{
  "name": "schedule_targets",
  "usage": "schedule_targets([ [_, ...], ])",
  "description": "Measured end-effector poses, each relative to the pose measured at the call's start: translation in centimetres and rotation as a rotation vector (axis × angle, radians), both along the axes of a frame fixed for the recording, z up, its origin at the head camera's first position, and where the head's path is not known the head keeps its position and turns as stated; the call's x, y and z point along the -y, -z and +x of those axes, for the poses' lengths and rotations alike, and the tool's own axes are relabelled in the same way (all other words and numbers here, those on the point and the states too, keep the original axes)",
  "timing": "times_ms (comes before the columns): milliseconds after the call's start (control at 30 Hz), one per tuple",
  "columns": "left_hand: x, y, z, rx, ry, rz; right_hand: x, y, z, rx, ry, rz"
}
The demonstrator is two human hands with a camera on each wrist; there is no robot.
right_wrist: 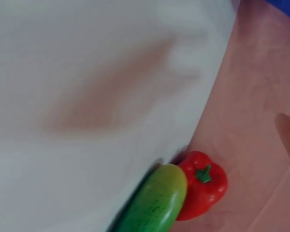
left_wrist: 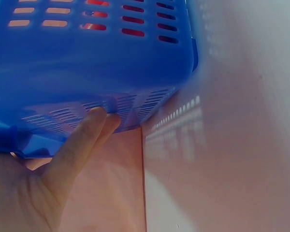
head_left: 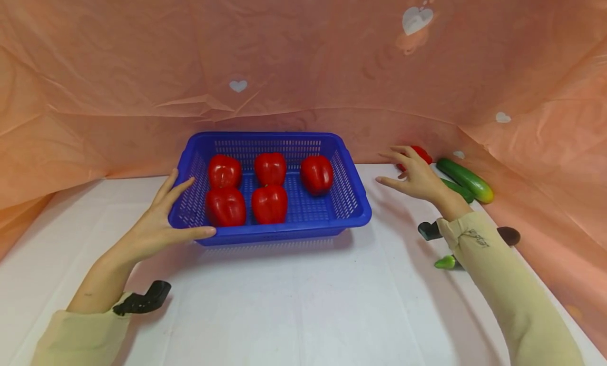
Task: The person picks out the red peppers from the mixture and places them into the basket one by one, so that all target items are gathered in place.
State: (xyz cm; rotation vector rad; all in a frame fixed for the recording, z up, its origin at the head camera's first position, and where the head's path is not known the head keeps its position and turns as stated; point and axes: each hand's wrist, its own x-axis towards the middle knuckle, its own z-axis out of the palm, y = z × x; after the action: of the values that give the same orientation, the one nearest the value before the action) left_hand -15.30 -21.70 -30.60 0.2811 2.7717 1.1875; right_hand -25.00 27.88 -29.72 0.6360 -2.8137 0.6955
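Observation:
My left hand (head_left: 154, 224) is at the near left corner of a blue plastic basket (head_left: 294, 230), fingers spread, thumb along the front rim and other fingers at the left side. In the left wrist view, extended fingers (left_wrist: 82, 140) lie against the slotted outer wall. Several red bell peppers (head_left: 269, 204) sit inside the basket, mostly toward its left. Off the basket's right side, my right hand (head_left: 417, 179) hovers with spread fingers and nothing in them. Behind it, partly hidden, is another red bell pepper (right_wrist: 200, 186), its green stem showing in the right wrist view.
Green cucumbers (head_left: 467, 179) lie at the back right beside the pepper. Under the right forearm, a dark eggplant-like end (head_left: 509, 235) and a light green tip (head_left: 444, 262) stick out. An orange cloth (head_left: 303, 55) hangs behind the white table (head_left: 294, 303) and along its right edge.

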Motion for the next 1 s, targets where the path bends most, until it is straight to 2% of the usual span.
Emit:
schedule_targets([
  [133,0.1,0.1,0.0,-0.006,0.0,0.001,-0.5,0.5,-0.4,0.004,0.038,0.008],
  [333,0.1,0.1,0.1,-0.012,-0.001,0.003,-0.8,1.1,-1.1,-0.035,0.078,0.022],
  [533,0.1,0.0,0.1,-0.01,-0.003,0.007,-0.9,1.4,-1.7,0.013,0.133,0.017],
  [1000,0.1,0.0,0.1,-0.01,0.0,0.011,-2.5,2.5,-2.5,0.037,0.212,0.003],
])
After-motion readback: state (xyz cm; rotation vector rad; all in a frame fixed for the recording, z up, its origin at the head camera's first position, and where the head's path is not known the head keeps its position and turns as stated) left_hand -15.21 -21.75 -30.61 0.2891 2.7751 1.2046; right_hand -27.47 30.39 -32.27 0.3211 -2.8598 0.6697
